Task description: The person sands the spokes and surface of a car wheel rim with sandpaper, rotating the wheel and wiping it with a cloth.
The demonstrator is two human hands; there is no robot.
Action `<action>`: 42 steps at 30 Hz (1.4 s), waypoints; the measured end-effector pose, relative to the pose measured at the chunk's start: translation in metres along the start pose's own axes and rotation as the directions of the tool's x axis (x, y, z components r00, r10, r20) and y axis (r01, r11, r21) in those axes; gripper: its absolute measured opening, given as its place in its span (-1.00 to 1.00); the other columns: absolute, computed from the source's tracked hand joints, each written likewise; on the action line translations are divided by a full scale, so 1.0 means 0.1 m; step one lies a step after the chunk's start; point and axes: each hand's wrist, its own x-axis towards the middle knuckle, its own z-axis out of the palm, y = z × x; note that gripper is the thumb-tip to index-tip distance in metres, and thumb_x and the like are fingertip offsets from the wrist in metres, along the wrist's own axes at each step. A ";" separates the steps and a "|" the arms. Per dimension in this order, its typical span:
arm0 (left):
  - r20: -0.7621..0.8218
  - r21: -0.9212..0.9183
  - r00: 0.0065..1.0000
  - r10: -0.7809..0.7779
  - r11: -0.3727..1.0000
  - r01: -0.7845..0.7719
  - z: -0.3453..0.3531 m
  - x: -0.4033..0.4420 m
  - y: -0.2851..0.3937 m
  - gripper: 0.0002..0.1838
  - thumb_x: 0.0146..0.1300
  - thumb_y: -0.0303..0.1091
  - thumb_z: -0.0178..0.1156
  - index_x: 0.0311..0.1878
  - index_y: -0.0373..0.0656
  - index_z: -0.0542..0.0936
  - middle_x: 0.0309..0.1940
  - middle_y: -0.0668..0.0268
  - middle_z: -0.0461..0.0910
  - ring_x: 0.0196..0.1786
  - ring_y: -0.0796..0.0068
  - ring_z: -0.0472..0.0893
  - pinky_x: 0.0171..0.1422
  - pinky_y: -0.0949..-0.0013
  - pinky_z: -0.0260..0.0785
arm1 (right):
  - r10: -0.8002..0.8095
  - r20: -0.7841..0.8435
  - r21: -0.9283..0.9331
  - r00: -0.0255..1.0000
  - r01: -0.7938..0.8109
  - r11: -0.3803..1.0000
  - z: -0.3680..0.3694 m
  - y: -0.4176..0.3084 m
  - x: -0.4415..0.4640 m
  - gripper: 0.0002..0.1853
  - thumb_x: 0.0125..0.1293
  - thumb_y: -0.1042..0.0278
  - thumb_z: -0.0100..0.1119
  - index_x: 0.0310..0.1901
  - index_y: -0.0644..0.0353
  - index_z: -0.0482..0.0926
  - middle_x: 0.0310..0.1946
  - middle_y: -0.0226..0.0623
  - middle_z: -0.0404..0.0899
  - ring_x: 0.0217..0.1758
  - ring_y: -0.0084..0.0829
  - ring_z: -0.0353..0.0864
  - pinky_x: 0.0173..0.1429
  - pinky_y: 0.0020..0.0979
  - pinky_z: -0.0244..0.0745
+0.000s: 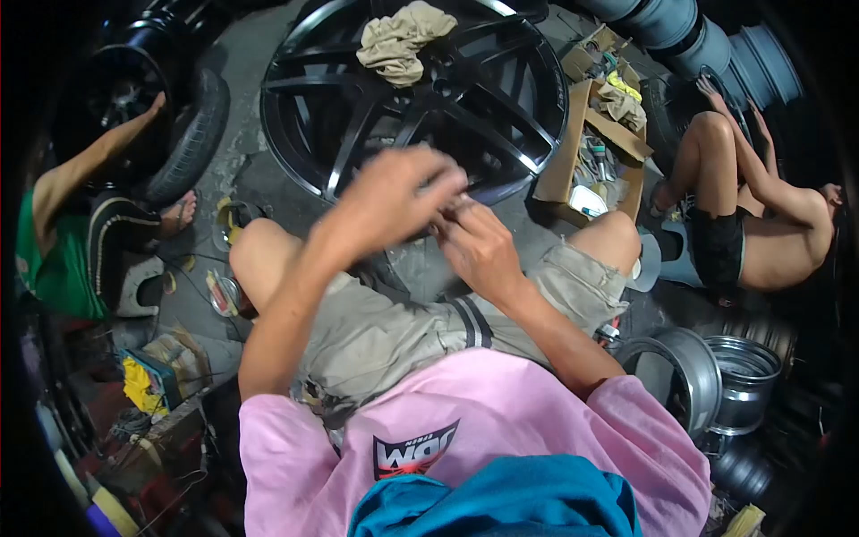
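Observation:
My left hand (389, 199) is smeared by motion and reaches across to the fingertips of my right hand. The fingers of my right hand (483, 246) are bent and pinched together; whatever they hold is too small or hidden to make out. Both hands meet in front of a large black alloy wheel (420, 112) with bright-edged spokes, lying face up beyond my knees. On top of the wheel, near its hub, rests a crumpled beige cloth (401, 43).
Right of the wheel stands a cardboard box (565, 170) with tools and rags. Silver rims (741, 380) stand at lower right. A person in green (67, 242) sits at left by a tire (192, 139); another person (769, 224) sits at right near stacked grey rims (761, 67).

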 end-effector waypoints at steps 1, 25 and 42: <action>0.087 0.049 0.996 -0.006 0.999 0.001 0.12 -0.10 0.02 -0.58 0.62 -0.13 0.23 0.18 -0.36 0.73 0.10 -0.06 0.79 0.17 -0.03 0.77 0.30 0.09 0.57 | -0.026 0.025 -0.010 0.999 0.027 1.000 -0.08 0.06 -0.05 -0.69 0.24 0.52 0.46 0.04 0.25 0.81 0.04 -0.15 0.78 0.23 -0.10 0.76 0.41 -0.07 0.65; -0.012 0.392 0.999 -0.035 0.919 0.037 0.90 -0.29 -0.12 -0.29 0.34 -0.16 0.48 0.40 -0.41 0.49 0.25 -0.08 0.64 0.37 -0.15 0.59 0.52 -0.02 0.39 | -0.102 -0.026 -0.044 0.994 0.101 0.994 0.13 1.09 0.93 -0.79 0.50 0.35 0.30 0.00 0.28 0.80 -0.03 -0.14 0.76 0.09 -0.05 0.74 0.18 -0.07 0.68; 0.044 0.210 0.997 -0.062 0.976 0.051 0.34 -0.51 -0.15 -0.43 0.43 -0.12 0.42 0.39 -0.24 0.62 0.33 -0.04 0.68 0.36 -0.09 0.67 0.48 0.00 0.52 | -0.046 0.094 -0.092 0.994 0.055 0.994 -0.43 0.98 0.57 -0.71 0.47 0.43 0.34 0.17 0.25 0.78 0.12 -0.18 0.74 0.15 -0.07 0.75 0.24 -0.12 0.68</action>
